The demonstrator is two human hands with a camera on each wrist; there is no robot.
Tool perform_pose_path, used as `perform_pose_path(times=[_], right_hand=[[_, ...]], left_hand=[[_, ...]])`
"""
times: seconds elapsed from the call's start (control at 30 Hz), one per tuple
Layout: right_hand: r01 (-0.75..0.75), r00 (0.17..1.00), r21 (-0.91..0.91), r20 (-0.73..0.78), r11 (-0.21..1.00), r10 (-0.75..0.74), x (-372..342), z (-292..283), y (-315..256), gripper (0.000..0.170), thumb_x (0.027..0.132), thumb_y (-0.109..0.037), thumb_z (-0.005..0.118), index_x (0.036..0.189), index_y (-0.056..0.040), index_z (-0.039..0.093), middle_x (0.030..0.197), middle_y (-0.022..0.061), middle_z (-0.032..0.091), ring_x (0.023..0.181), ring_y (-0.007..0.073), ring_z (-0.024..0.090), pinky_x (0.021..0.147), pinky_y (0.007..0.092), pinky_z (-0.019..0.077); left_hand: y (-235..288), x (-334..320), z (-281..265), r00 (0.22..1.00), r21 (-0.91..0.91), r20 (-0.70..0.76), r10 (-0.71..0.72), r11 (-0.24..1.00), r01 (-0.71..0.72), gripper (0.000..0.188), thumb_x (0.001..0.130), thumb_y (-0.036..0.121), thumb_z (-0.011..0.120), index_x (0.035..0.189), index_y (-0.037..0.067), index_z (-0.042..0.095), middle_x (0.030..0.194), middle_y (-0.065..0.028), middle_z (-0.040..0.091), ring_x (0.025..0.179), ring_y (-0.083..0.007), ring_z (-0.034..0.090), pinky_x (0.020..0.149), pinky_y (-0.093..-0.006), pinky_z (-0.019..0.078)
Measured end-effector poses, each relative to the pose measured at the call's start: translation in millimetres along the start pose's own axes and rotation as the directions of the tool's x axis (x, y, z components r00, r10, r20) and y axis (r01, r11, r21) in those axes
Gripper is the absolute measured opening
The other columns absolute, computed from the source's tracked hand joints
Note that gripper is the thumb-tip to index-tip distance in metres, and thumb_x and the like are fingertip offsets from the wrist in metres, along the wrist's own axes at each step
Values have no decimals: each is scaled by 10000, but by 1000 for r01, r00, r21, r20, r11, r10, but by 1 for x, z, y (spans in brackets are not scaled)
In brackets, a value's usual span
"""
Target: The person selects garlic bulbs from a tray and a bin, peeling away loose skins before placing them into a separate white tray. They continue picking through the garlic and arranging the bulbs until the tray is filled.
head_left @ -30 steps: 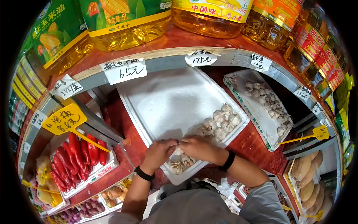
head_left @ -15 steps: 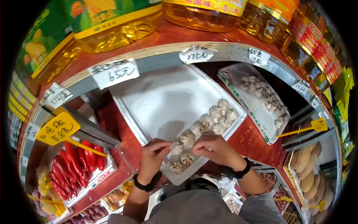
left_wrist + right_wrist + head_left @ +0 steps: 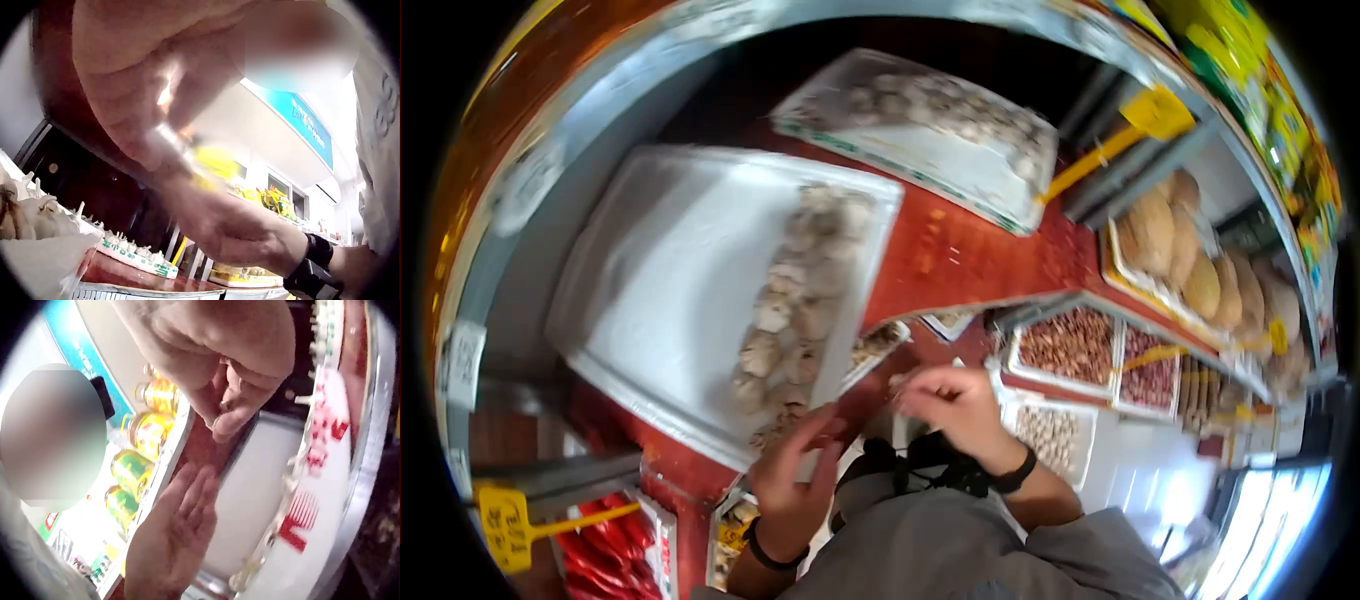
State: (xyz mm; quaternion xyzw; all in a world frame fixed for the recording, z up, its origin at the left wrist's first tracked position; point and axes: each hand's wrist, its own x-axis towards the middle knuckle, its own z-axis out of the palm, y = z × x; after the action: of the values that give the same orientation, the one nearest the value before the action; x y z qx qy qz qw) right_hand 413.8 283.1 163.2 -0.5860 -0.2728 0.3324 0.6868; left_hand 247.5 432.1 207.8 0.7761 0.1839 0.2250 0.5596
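Note:
In the head view my left hand (image 3: 795,475) is held over the near edge of the white foam tray (image 3: 650,290), its fingers extended. My right hand (image 3: 965,410) is to the right of the tray, touching nothing in it. Seen from the right wrist, the right hand (image 3: 219,356) has curled fingers with the tips drawn together; whether something small is between them cannot be made out. Below it the left hand (image 3: 172,540) shows an open palm. Garlic bulbs (image 3: 773,312) lie in a band along the tray's right side.
Behind the tray, a second tray (image 3: 960,175) holds more garlic. Red peppers (image 3: 605,550) are at lower left, melon-like produce (image 3: 1155,235) at the right. A yellow price sign (image 3: 503,530) stands near the peppers; shelf edges curve around the trays.
The head view has swung to the right. Both hands have left the bulbs at the tray's near end; the right one is now outside the tray, and the left fingers have spread from their pinch.

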Motion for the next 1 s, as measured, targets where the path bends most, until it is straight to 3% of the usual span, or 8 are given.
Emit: perform_pose_path(times=[0.27,0.4,0.47,0.53,0.57,0.9,0.93,1.0], right_hand=[[55,807,399,-558,916,195,-170,-223,85,208,922,-10,534,1107,-23,626,1025,72,669,958,175,652,844,308,539],[138,495,740,-627,658,602,-338,-329,223,109,862,-46,467,906,-62,566,845,39,594,755,162,597,733,284,546],[413,302,783,-599,465,742,-406,-354,293,94,883,-71,466,860,-62,557,792,34,594,698,159,580,643,266,524],[385,278,754,-644,532,713,-461,-360,333,110,940,-99,467,931,-46,563,799,35,614,710,172,618,645,257,520],[517,125,725,-590,455,798,-472,-363,341,87,898,-124,507,899,-49,550,730,48,568,666,175,563,597,260,483],[648,195,672,-602,358,774,-553,-405,454,547,1030,-516,395,1049,11,537,1024,131,562,1030,338,534,918,401,484],[605,50,682,-547,410,835,-543,-410,445,665,1016,-559,384,1303,36,465,1329,158,508,1212,386,497,1038,443,431],[532,69,741,-521,410,851,-540,-419,438,805,1005,-594,363,1518,14,240,1587,158,269,1381,405,383,1130,475,349]], left_hand=[[-18,-23,20,981,8,-92,171,985,-170,177,962,-45,474,1053,-44,626,1020,-131,656,893,-200,627,829,-314,514],[-20,-40,33,975,83,-212,68,995,-51,119,980,0,459,942,-1,572,922,-96,610,839,-169,567,825,-294,456],[-10,-47,57,980,23,-198,34,999,-30,108,997,50,470,958,11,563,913,-72,581,831,-145,530,780,-276,437],[2,-56,88,984,51,-159,77,996,-70,112,996,52,465,932,22,551,884,-64,563,803,-137,509,745,-262,416],[5,-63,101,990,32,-134,41,999,-37,116,995,52,461,915,28,543,870,-62,558,790,-133,499,735,-256,408],[59,-143,229,914,340,400,-67,937,-80,139,987,41,520,985,-52,624,950,-134,663,837,-199,613,764,-304,491],[62,-150,233,909,388,395,-131,921,-36,139,989,38,516,985,-49,623,949,-132,659,837,-195,612,767,-299,492],[61,-155,240,911,376,389,-134,926,-25,140,993,42,514,987,-42,625,961,-132,654,839,-184,604,772,-294,494]])
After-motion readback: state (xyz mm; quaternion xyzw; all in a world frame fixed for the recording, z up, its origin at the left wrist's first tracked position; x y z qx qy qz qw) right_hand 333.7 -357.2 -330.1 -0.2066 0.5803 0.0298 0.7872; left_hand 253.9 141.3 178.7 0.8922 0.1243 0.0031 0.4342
